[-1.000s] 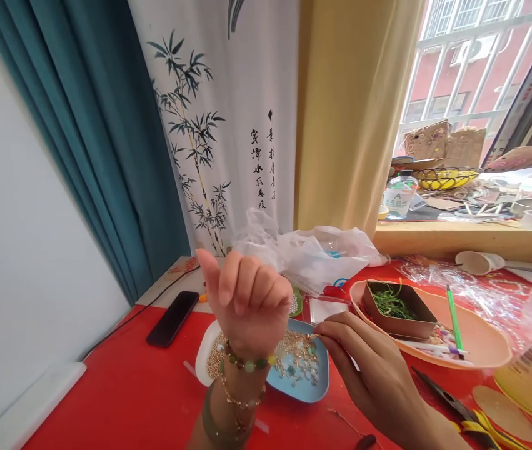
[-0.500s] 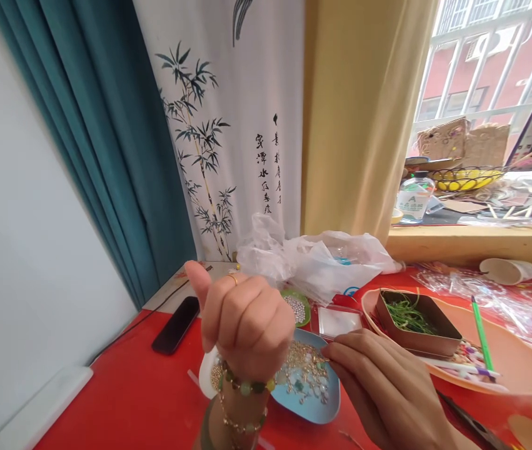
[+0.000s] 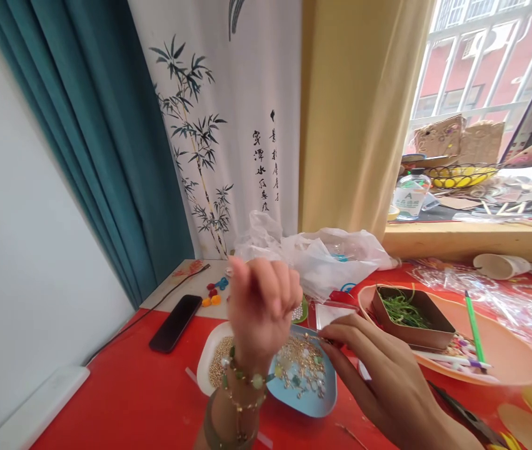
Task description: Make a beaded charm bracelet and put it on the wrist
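My left hand point(image 3: 263, 306) is raised upright above the table, its fingers curled into a loose fist, with beaded bracelets point(image 3: 242, 375) round the wrist. My right hand point(image 3: 373, 375) reaches across beside it, thumb and forefinger pinched on a thin gold chain at the edge of a blue dish point(image 3: 310, 400) that holds gold findings and small beads. What the left fingers hold, if anything, is hidden. A white dish point(image 3: 207, 356) of tiny gold beads lies partly behind the left wrist.
A black phone point(image 3: 175, 322) lies on the red table point(image 3: 129, 400) at left. A white plastic bag point(image 3: 312, 256) is behind the dishes. An orange tray point(image 3: 504, 356) holds a brown tin point(image 3: 411, 315) and a green pen point(image 3: 472, 315). Pliers point(image 3: 467, 419) lie at lower right.
My left hand has shifted right and turned, its thumb no longer sticking out. My right hand stays pinched at the blue dish's edge. The view has moved slightly.
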Tool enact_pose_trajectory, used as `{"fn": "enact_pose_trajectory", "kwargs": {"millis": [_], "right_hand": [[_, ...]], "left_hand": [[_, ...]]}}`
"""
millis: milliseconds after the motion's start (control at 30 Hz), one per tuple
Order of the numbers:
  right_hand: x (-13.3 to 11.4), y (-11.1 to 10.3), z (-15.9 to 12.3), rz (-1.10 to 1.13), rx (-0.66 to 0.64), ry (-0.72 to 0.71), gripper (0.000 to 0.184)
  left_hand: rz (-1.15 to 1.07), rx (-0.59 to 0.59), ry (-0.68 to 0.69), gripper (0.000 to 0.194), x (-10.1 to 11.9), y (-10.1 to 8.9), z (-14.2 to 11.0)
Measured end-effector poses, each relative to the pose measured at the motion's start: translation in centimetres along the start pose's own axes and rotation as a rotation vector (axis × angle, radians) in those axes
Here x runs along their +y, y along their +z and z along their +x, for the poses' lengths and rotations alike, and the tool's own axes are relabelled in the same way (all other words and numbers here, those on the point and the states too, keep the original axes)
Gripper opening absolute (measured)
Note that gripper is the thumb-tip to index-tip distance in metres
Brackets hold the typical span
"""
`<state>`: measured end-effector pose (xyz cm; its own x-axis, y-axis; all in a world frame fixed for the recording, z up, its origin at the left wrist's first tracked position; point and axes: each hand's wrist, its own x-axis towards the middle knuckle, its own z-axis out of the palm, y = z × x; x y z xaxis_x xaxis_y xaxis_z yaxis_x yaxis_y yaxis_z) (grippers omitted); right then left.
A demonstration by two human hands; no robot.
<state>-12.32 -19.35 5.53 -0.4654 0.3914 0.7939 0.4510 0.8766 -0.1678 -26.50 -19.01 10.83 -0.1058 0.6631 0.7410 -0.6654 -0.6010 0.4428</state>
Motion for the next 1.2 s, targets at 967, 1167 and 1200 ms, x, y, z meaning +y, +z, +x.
{"fn": "enact_pose_trajectory", "kwargs": {"millis": [967,1167,1200], "right_hand": [[2.2,0.6,0.0,0.834,-0.252,0.646,0.025],[2.5,1.4,0.1,0.68,-0.145,0.642,0.023],[2.5,1.5,0.0,0.641,-0.121,0.636,0.023]], "left_hand": [[1.232,0.175,0.069,0.035,-5.5,-1.4,-0.7],[0.847,0.243,-0.134,0.051,-7.1,-1.5,-1.0],[0.784,0.284,-0.18,0.054,-7.5,-1.5,-1.0]]}}
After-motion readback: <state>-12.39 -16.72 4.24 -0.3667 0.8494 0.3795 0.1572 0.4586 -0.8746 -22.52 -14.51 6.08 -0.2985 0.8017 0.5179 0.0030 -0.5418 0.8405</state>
